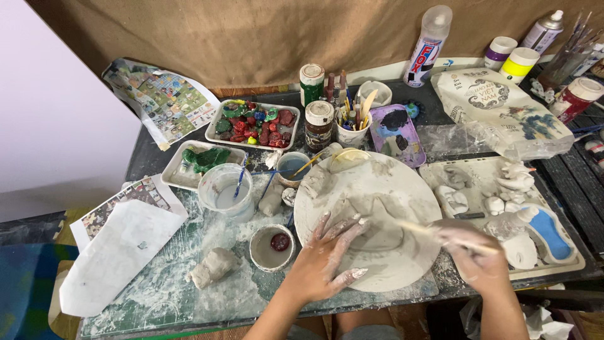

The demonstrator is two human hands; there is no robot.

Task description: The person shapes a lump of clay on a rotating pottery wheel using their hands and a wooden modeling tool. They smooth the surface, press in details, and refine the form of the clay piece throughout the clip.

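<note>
At my clay-dusted worktable, seen left to right: a lump of grey clay (214, 264) lies on the cutting mat (157, 296), just beside a small round cup (272, 248) holding something dark red, with a clear plastic water tub (224, 191) and its blue-handled brush behind it; my left hand (327, 258) lies flat with the fingers spread, closed on nothing, pressing the near edge of the clay relief (371, 226) that sits on the round grey board (368, 217) in the middle of the table; my right hand (475, 252), blurred, is pinched around a thin wooden modelling stick (428, 232) whose tip meets the clay just right of my left fingers; beyond it a tray of small white clay pieces (497, 195) and a squeeze bottle with a blue cap (522, 220) lie near. To work this pass well, I judge I should keep the flat palm steady so that the board cannot turn, hold the stick low and at a shallow angle, and draw it in light strokes away from my left fingertips, so the soft surface is shaped rather than gouged, and clear the tip when clay builds up on it
</note>
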